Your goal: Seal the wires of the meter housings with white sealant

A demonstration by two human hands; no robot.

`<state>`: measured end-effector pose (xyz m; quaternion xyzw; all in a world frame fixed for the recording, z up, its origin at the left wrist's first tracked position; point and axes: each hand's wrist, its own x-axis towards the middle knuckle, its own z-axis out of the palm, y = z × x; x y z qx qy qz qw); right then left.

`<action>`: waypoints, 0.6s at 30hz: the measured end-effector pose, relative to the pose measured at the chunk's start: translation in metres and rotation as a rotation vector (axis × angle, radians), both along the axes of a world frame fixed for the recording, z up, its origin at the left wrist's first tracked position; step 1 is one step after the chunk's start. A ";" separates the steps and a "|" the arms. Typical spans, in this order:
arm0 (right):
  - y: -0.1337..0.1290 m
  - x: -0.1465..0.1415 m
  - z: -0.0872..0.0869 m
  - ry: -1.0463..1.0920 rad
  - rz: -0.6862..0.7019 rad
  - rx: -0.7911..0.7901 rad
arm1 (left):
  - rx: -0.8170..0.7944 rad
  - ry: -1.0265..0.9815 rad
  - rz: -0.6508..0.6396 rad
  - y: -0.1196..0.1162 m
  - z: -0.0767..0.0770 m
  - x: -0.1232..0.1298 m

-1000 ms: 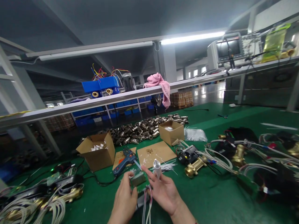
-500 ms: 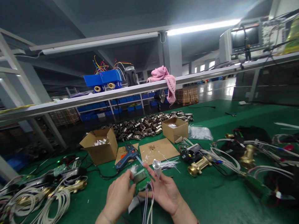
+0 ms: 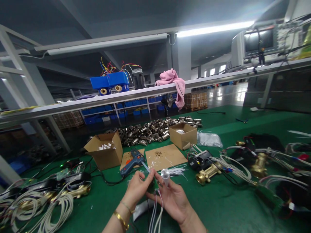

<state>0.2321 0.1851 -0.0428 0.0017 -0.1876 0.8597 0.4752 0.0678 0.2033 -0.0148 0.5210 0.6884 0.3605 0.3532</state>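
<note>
Our right hand [image 3: 173, 199], fingers part-spread, clasps the silver tube [image 3: 165, 176]; the wired circuit board [image 3: 153, 187] sits between our hands, mostly hidden; our left hand [image 3: 137, 189] bunches there, its grip we can't tell; the glue gun [image 3: 132, 164] overlaps the cardboard's [image 3: 125, 159] edge; green tabletop [image 3: 97, 207] separates us from coiled cables [image 3: 57, 213].

From head height, the bench [image 3: 206, 210] is viewed forward and down at a slight tilt; the left hand [image 3: 138, 189] and right hand [image 3: 173, 200] are seen close, centred low, the shelf [image 3: 150, 90] farther off.
</note>
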 end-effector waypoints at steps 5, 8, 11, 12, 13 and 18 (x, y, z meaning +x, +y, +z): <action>0.000 0.002 0.001 -0.010 0.006 -0.011 | 0.000 -0.055 -0.030 -0.001 -0.002 0.000; 0.001 0.002 0.000 -0.008 0.010 -0.013 | -0.015 -0.084 -0.034 -0.004 0.000 -0.005; 0.001 0.002 -0.001 0.004 0.010 -0.014 | -0.016 -0.109 -0.047 -0.009 0.002 -0.009; 0.001 0.002 -0.001 0.007 0.012 -0.014 | -0.016 -0.117 -0.060 -0.010 0.003 -0.010; 0.001 0.001 -0.001 0.009 0.012 -0.014 | -0.013 -0.124 -0.075 -0.011 0.003 -0.011; 0.001 0.001 -0.002 0.017 -0.002 -0.014 | 0.005 -0.155 -0.114 -0.015 0.002 -0.010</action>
